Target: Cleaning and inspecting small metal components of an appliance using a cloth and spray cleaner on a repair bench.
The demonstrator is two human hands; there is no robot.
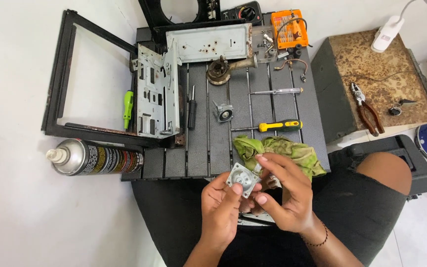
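Both forearms rise from below, wrists bent inward; the left hand [222, 205] and right hand [285, 195] meet, fingers curled in a pinching grip.

my left hand [222, 207] pinches a small grey metal cover plate [243, 180] | my right hand [283, 195] grips its other edge, fingers curled over | green rag [292, 151] just behind | yellow-handled screwdriver [277, 125] on slatted black work surface [198, 148] | spray can [92, 157] lying at left

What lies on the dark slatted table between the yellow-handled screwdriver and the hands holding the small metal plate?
In the head view, a crumpled green rag lies between the yellow-handled screwdriver and the small metal plate.
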